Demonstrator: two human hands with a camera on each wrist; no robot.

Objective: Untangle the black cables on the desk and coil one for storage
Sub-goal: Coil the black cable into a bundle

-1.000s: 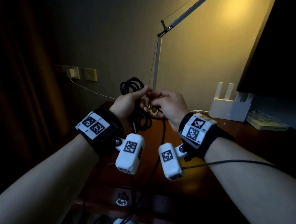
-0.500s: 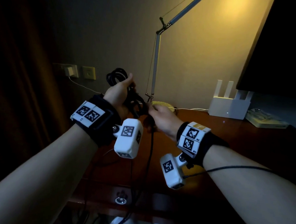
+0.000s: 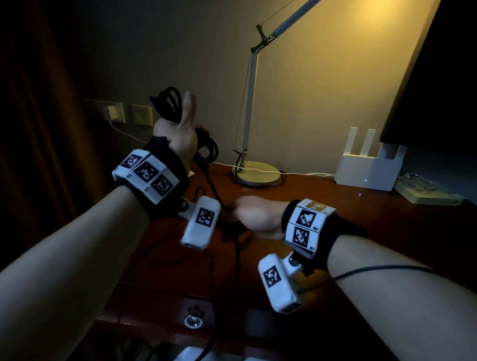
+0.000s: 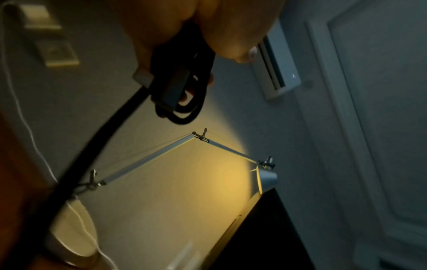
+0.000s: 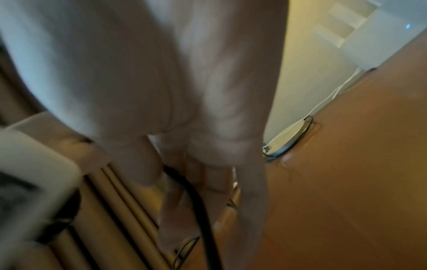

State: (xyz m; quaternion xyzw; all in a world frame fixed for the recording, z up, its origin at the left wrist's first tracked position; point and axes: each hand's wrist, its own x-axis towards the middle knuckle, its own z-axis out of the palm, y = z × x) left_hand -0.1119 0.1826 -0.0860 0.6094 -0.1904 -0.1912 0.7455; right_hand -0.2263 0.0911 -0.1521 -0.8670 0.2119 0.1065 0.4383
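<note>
My left hand [image 3: 179, 132] is raised above the desk's back left corner and grips a bundle of black cable loops [image 3: 168, 105]; the loops [image 4: 184, 102] hang out below the curled fingers in the left wrist view. One strand runs from the bundle down to my right hand [image 3: 250, 216], low over the wooden desk [image 3: 354, 229]. The right hand's fingers [image 5: 208, 175] close round that black strand [image 5: 201, 210]. The rest of the cable [image 3: 236, 264] drops over the desk's front edge toward the floor.
A desk lamp with a round base [image 3: 257, 173] stands behind the hands, its white cord along the back edge. A white router [image 3: 367, 171] and a flat white device [image 3: 426, 191] sit at back right. Wall sockets with a charger [image 3: 110, 112] are at left.
My left hand has lifted the coil up and to the left. My right hand has slid down and away along the strand, toward the desk's surface.
</note>
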